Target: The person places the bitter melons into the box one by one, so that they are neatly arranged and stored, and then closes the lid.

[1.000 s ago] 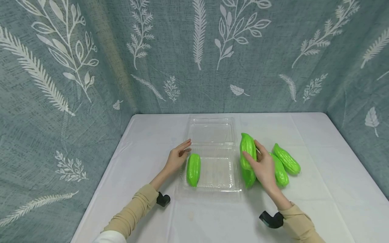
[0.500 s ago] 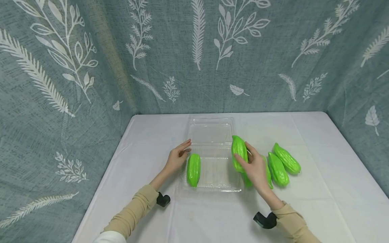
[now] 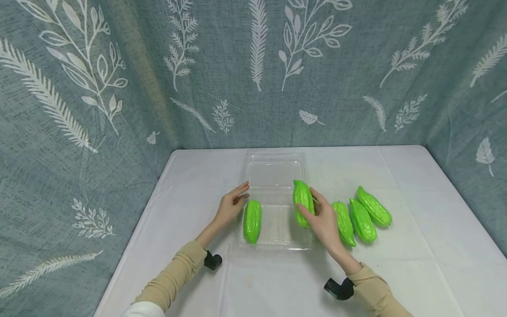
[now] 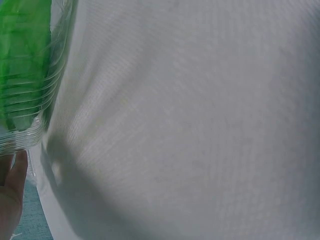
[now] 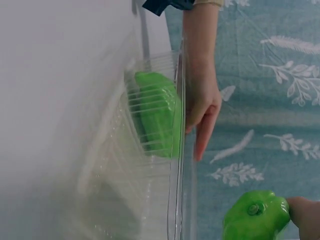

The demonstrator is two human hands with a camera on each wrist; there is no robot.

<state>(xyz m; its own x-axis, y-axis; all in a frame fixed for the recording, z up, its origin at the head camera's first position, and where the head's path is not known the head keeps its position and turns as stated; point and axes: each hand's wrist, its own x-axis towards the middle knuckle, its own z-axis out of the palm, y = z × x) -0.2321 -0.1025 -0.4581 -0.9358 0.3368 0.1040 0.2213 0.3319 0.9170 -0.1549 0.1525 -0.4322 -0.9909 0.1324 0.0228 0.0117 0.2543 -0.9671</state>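
In the head view my right hand (image 3: 325, 221) grips a bright green, bumpy bitter melon (image 3: 303, 203) between thumb and fingers. It holds the melon above the right half of a clear plastic clamshell box (image 3: 279, 226), whose lid (image 3: 274, 172) lies open toward the back. Another bitter melon (image 3: 252, 221) lies lengthwise at the left side of the box. My left hand (image 3: 229, 208) rests at the box's upper left corner with fingers extended; the left wrist view shows fingertips touching the ribbed corner (image 4: 30, 132). The right wrist view shows the held melon's stem end (image 5: 256, 209).
To the right of the box lie three more bitter melons: a near one (image 3: 344, 223), a middle one (image 3: 362, 221) and a far one (image 3: 374, 207). All stand on a white-covered table (image 3: 269, 286). A patterned grey-green curtain (image 3: 237, 119) surrounds the table's back and sides.
My right hand has carried the bitter melon leftward from beside the pile to over the box's right half. The left hand and the box have stayed in place.
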